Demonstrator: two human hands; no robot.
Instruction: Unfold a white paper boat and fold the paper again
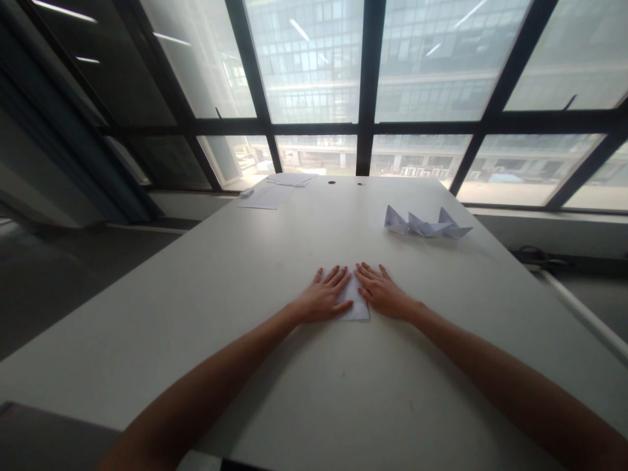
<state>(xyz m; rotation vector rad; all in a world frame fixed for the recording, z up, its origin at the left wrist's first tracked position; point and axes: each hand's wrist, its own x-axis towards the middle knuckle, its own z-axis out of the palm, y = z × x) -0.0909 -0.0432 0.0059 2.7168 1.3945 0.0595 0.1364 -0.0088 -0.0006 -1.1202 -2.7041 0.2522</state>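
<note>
A folded sheet of white paper lies flat on the white table, partly covered by both hands. My left hand rests palm down over its left side, fingers stretched and somewhat spread, the thumb lying across the paper. On the other side, my right hand lies flat with its fingertips on the right edge of the paper. Between the two hands the middle and lower edge of the paper show; its upper part is mostly hidden under the fingers.
Several folded paper boats stand in a row at the right, farther back on the table. Loose paper sheets lie at the far left, beside a small whitish object. Large windows rise beyond the table's far edge.
</note>
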